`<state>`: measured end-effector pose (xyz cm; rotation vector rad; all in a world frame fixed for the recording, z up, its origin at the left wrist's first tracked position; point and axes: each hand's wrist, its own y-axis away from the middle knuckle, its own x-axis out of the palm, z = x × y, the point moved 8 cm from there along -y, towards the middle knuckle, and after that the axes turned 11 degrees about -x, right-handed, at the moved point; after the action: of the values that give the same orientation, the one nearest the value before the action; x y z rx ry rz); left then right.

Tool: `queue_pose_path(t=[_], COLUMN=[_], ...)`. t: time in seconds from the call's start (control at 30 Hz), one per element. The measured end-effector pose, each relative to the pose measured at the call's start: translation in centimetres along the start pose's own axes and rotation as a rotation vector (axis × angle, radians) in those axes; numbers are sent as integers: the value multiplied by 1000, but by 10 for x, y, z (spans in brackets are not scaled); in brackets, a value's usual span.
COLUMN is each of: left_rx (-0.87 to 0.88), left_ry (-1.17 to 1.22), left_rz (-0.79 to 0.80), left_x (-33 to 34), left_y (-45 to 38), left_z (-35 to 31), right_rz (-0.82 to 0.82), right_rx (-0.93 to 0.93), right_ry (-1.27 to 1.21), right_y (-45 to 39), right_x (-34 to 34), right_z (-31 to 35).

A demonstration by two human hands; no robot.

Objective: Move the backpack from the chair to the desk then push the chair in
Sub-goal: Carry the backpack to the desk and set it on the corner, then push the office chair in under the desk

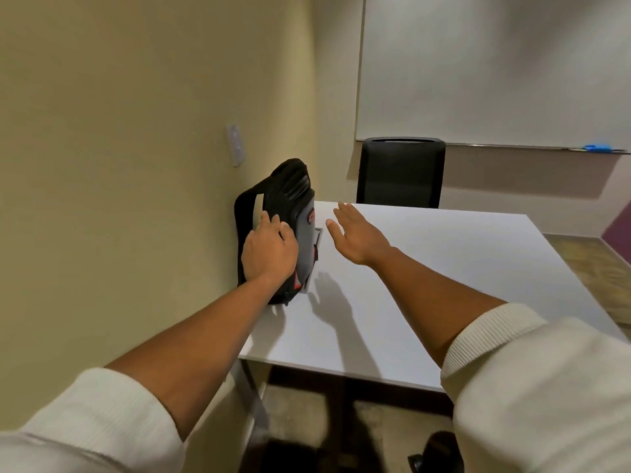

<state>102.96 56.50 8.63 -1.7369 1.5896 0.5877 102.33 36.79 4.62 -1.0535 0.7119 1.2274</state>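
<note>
Backpack stands upright at left-centre of frame, on the desk at its wall-side edge, leaning near the wall. Left hand rests on the pack's side, fingers curled loosely over the fabric; whether they pinch it I cannot tell. Right hand hovers just right of the pack, fingers spread flat, holding nothing.

Pack looks soft-sided, padded, moderately full; likely to slump if released. Best hold: top loop or shoulder strap.

A chair back shows beyond the desk. Lower frame is dark; the chair to push is hard to make out.
</note>
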Motion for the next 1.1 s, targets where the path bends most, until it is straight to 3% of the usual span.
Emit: queue_pose_path(t=[0.27, 0.63, 1.1], left_rx=[99, 66, 165], left_ry=[-147, -242, -174], left_rz=[-46, -20, 41], left_x=[2, 19, 58], left_y=[95, 242, 298], left_z=[-37, -110, -184], right_rz=[-22, -39, -75], right_rx=[-35, -111, 3], right_ry=[56, 28, 53], right_y=[99, 251, 338], right_x=[-39, -108, -169], right_z=[-12, -34, -88])
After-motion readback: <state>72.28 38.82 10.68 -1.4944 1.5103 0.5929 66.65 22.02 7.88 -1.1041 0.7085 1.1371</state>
